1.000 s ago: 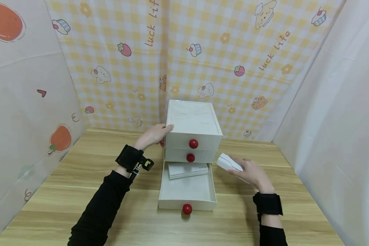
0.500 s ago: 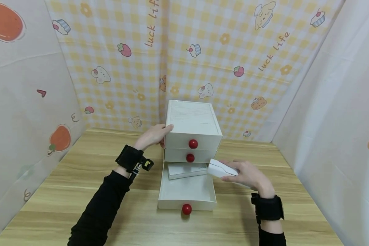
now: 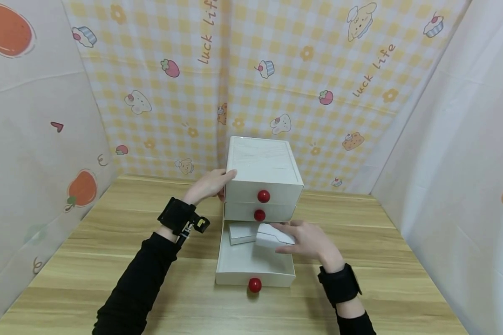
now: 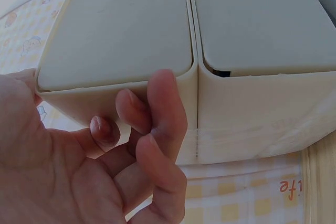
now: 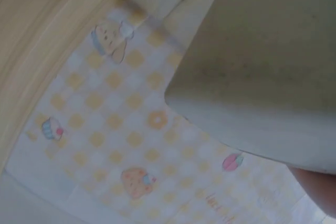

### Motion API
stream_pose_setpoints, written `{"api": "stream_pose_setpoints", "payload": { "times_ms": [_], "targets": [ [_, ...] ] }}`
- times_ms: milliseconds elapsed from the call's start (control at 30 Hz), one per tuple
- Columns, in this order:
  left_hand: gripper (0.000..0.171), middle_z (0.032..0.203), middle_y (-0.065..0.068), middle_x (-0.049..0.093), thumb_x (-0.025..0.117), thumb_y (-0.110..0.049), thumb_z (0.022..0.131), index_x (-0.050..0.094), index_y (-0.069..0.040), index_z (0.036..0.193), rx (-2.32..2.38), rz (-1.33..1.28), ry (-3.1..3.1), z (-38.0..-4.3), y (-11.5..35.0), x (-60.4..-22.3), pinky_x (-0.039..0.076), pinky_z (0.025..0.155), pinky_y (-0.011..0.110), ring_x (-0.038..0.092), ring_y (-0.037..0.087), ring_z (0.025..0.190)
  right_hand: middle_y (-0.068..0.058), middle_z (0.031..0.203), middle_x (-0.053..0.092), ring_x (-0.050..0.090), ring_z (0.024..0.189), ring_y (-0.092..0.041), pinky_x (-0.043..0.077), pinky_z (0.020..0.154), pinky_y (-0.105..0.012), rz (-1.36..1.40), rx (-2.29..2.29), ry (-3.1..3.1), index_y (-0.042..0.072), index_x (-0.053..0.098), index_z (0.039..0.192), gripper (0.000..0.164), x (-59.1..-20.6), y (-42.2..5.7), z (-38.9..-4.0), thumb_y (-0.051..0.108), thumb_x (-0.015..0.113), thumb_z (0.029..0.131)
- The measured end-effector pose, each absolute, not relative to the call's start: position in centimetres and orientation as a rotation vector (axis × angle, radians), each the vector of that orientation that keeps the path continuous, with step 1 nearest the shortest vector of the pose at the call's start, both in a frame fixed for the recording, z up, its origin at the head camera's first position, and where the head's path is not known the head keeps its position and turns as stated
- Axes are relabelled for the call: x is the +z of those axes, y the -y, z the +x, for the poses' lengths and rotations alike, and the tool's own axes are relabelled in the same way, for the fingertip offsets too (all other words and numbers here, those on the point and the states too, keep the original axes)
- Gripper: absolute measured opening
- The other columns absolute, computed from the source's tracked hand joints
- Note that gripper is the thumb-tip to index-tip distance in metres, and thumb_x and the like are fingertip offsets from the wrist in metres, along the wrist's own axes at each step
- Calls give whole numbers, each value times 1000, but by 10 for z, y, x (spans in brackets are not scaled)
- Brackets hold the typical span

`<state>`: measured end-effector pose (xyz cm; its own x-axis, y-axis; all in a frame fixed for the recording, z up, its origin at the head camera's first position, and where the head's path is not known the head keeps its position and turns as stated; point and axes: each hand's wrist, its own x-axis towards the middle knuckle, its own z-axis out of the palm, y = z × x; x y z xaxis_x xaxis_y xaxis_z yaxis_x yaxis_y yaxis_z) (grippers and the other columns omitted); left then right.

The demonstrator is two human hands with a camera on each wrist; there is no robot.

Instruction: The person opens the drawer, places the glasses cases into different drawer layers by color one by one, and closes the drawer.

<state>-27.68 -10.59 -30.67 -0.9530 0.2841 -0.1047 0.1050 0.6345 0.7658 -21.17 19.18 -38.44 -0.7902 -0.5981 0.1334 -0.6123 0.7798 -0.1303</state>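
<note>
A white unit of drawers (image 3: 260,160) with red ball knobs stands on the wooden table; its lowest drawer (image 3: 255,263) is pulled out. A flat white box (image 3: 241,232) lies at the back of that drawer, partly covered by what my right hand (image 3: 308,239) carries. That hand pinches a small white box (image 3: 273,236) between thumb and fingers, tilted over the drawer. Large and blurred, the held box (image 5: 257,77) fills much of the right wrist view. My left hand (image 3: 209,184) rests at the unit's upper left corner, thumb on top, loosely bent fingers (image 4: 167,98) against its side.
Above the open drawer are two pushed-in drawers with red knobs (image 3: 263,196). A yellow checked cloth (image 3: 184,93) hangs behind the wooden table (image 3: 151,274), with pale cloths (image 3: 457,153) at both sides. Dark wrist bands (image 3: 339,284) sit on both arms.
My right hand has moved left with the small white box, from beside the unit to over the pulled-out drawer. My left hand and the unit have stayed where they were.
</note>
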Motion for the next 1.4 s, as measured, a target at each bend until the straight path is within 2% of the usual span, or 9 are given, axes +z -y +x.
{"api": "stream_pose_setpoints", "payload": {
  "times_ms": [267, 333, 467, 600, 733, 900, 1133, 1400],
  "targets": [
    [57, 75, 5, 55, 31, -51, 100, 55, -5, 120, 1213, 327, -2645, -277, 106, -306, 48, 84, 46, 63, 21, 67, 1, 82, 61, 48, 65, -7, 36, 53, -18, 1102, 29, 2693, 30, 61, 128, 62, -400, -156, -208, 60, 68, 74],
    [57, 75, 5, 55, 30, -52, 100, 55, -5, 120, 1204, 324, -2648, -277, 106, -306, 48, 84, 45, 62, 17, 64, 1, 77, 59, 49, 65, -9, 33, 51, -17, 1132, -19, 2631, 29, 61, 127, 62, -405, -150, -207, 61, 68, 74],
    [57, 78, 6, 56, 30, -52, 99, 55, -5, 120, 1201, 319, -2647, -277, 106, -306, 48, 86, 47, 61, 16, 64, 2, 76, 59, 54, 68, -12, 33, 52, -18, 1146, -92, 2546, 31, 61, 127, 62, -413, -140, -206, 62, 66, 74],
    [58, 78, 6, 56, 30, -52, 99, 55, -5, 120, 1204, 319, -2645, -277, 106, -306, 47, 88, 48, 61, 16, 64, 1, 81, 61, 58, 75, -15, 44, 61, -24, 1135, -214, 2508, 34, 59, 129, 63, -419, -133, -205, 66, 62, 75],
    [57, 76, 5, 55, 29, -52, 100, 55, -5, 120, 1197, 316, -2650, -276, 106, -306, 48, 82, 44, 61, 16, 64, -1, 86, 62, 58, 80, -18, 48, 71, -31, 1132, -283, 2507, 35, 56, 131, 63, -423, -129, -204, 65, 60, 76],
    [57, 76, 5, 56, 30, -52, 99, 55, -5, 119, 1186, 313, -2658, -277, 106, -307, 46, 75, 35, 61, 16, 64, -2, 88, 60, 56, 80, -18, 47, 71, -32, 1142, -291, 2521, 37, 54, 133, 64, -428, -124, -202, 65, 60, 76],
    [58, 81, 8, 58, 30, -53, 99, 54, -6, 123, 1206, 304, -2645, -277, 106, -308, 48, 83, 44, 65, 24, 72, -8, 106, 64, 60, 87, -22, 51, 74, -34, 1187, -244, 2623, 31, 48, 138, 62, -439, -118, -204, 55, 63, 82],
    [57, 81, 7, 58, 30, -53, 99, 56, -7, 119, 1213, 294, -2645, -277, 106, -307, 48, 79, 38, 65, 25, 74, -12, 120, 61, 62, 93, -25, 53, 74, -35, 1183, -161, 2696, 29, 45, 140, 64, -442, -118, -206, 47, 68, 83]
  ]
}}
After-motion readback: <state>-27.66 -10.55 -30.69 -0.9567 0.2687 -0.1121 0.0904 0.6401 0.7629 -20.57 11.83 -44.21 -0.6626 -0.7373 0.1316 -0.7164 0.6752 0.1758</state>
